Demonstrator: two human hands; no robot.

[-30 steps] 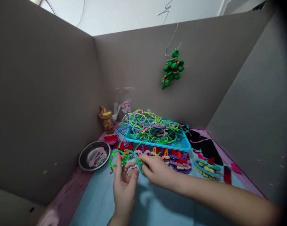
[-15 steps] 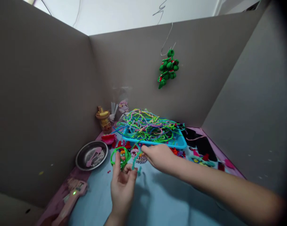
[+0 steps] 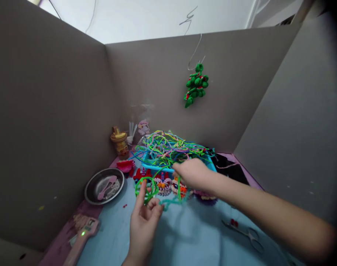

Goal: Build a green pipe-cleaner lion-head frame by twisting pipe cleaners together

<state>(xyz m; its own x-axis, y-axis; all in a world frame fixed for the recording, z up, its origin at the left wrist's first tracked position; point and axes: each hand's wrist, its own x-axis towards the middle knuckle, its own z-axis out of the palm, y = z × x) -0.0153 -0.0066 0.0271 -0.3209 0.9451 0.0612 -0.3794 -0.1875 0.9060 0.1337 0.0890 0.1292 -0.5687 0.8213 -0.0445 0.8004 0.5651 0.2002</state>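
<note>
The right hand (image 3: pixel 192 174) has swung up and rightward, its grip pinched on a green strand (image 3: pixel 179 189); the left hand (image 3: pixel 143 223) nips a teal strand (image 3: pixel 172 201) (blurred) beside the green coil (image 3: pixel 148 195), lower centre, leaving the hands wider apart.

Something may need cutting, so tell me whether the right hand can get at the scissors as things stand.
Probably yes: the scissors lie on the blue cloth with nothing visible on top of them, though the right hand would likely have to release the green strand first.
</note>
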